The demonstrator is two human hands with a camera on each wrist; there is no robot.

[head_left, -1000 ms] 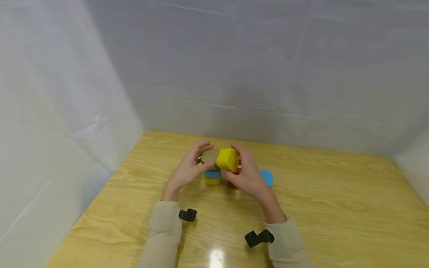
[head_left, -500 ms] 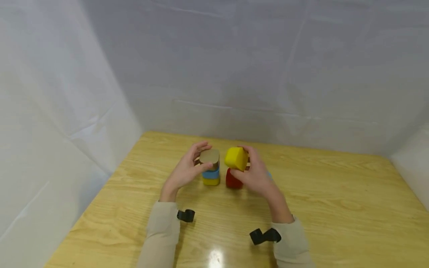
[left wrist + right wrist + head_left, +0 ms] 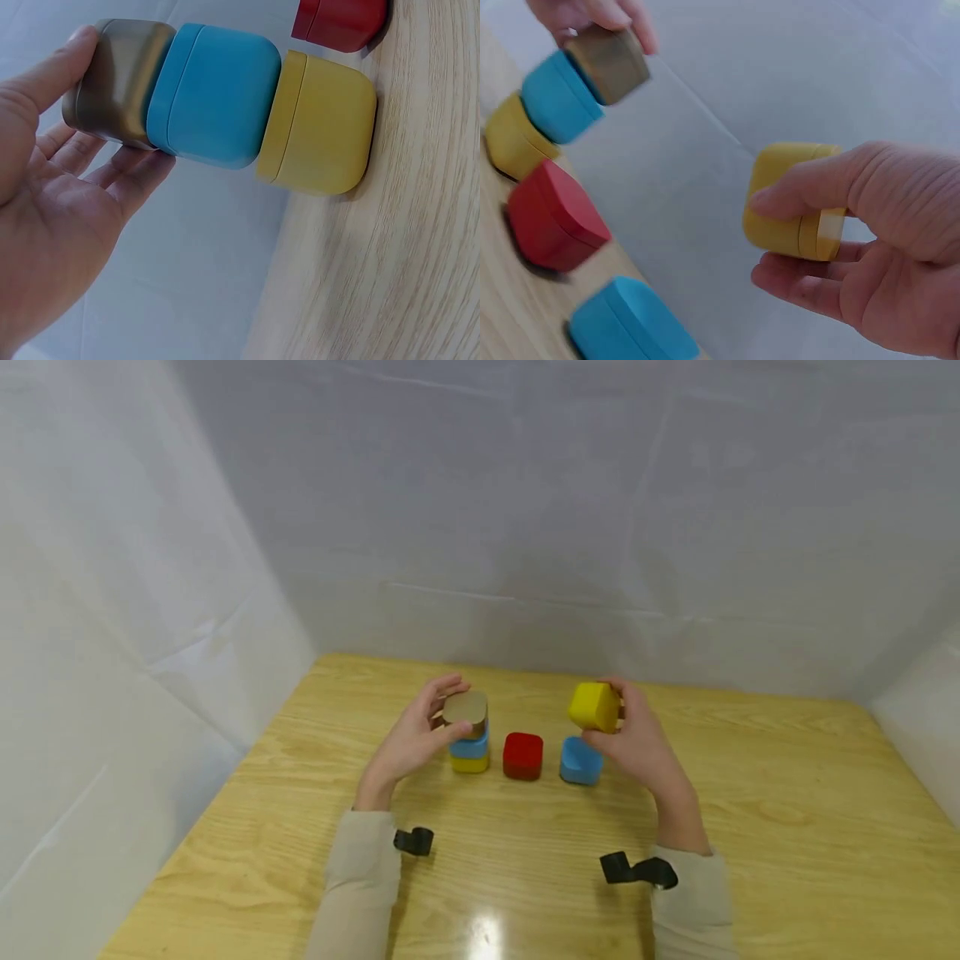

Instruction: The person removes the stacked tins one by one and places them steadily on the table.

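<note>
Head view shows your left hand (image 3: 415, 739) wrapped round the brown cup (image 3: 467, 711), thumb on its near side and fingers on the far side; that cup tops a stack, with a blue cup (image 3: 470, 747) under it and a yellow base cup (image 3: 470, 764) on the table (image 3: 787, 827). Just right of the stack stands the red cup (image 3: 522, 756), and right of that a loose blue cup (image 3: 581, 762). Your right hand (image 3: 637, 743) pinches the yellow cup (image 3: 594, 707) in the air, above and a little right of the loose blue cup, well apart from the stack.

Left wrist view adds what the head view cannot: the three stacked cups sit nested mouth-down, each rim seam plain, and your fingers (image 3: 120, 169) lie along the brown cup's side while the thumb tip presses its top corner. The yellow base cup rests flat on the wood, with the red cup's corner just past it.

Right wrist view shows the thumb (image 3: 821, 184) across the lifted yellow cup's face and the other fingers curled beneath it, clear of every other cup; the stack is blurred there.
</note>
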